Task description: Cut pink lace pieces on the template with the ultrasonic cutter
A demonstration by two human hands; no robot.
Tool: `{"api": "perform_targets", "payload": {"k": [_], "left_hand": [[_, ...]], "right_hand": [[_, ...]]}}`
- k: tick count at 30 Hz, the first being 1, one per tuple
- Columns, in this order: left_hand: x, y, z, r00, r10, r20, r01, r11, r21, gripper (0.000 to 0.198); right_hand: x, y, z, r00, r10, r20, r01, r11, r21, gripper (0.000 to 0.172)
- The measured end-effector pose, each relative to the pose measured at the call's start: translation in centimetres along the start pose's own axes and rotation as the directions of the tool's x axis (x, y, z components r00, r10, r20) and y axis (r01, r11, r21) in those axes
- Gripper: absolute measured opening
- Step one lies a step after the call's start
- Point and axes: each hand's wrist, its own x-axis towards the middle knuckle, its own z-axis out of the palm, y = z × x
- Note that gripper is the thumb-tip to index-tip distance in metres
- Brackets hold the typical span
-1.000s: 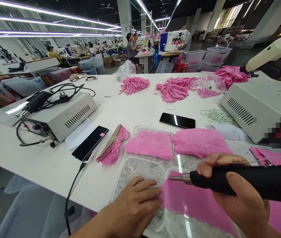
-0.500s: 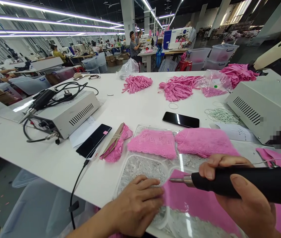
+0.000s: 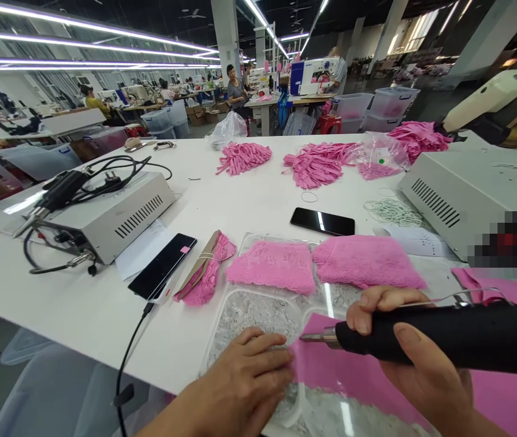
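My right hand is wrapped round a thick black handheld tool with a tapered metal tip. The tip points left, over the left end of a flat pink fabric piece; whether it touches the cloth I cannot tell. My left hand lies at that same end, fingers stretched out and resting on the fabric's edge, thumb hidden. Beneath the fabric is a clear template with rounded compartments. Two pink lace pieces, one left and one right, lie along its far side.
A tied pink lace bundle and a phone with a cable lie left, another phone behind. Grey boxes stand left and right. Pink strips and pale green rubber bands lie farther back.
The view has turned slightly right, so things sit farther left in it. The black tool tilts a little more downward to the right. My left hand keeps its place on the fabric.
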Motion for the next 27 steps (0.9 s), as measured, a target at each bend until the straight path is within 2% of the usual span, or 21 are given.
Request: {"api": "perform_targets", "payload": {"k": [3,6,9,16,27], "left_hand": [[0.1,-0.1,-0.5,1.0,0.013,-0.006,-0.013,1.0,0.019,0.025],[0.3,-0.4,-0.7,1.0,0.021,0.017,-0.022,0.998,0.062,0.024],[1.2,-0.8,-0.3,0.999,0.044,0.019,-0.046,0.993,0.107,0.026],[3.6,-1.7,1.2,0.996,0.028,0.082,-0.039,0.989,0.14,0.032],[3.3,-1.9,2.0,0.994,0.01,0.109,-0.027,0.988,0.154,0.032]], "right_hand": [[0.7,-0.8,-1.3,0.995,-0.006,-0.1,0.008,1.0,0.017,0.012],[1.2,-1.9,-3.1,0.97,-0.049,-0.237,0.046,0.999,-0.019,0.012],[1.1,-2.4,-4.4,0.952,-0.085,-0.294,0.072,0.996,-0.053,0.012],[0.4,-1.5,-3.9,0.971,-0.129,-0.199,0.121,0.991,-0.055,0.008],[0.6,-0.5,-3.5,0.978,-0.134,-0.157,0.123,0.989,-0.076,0.006]]}}
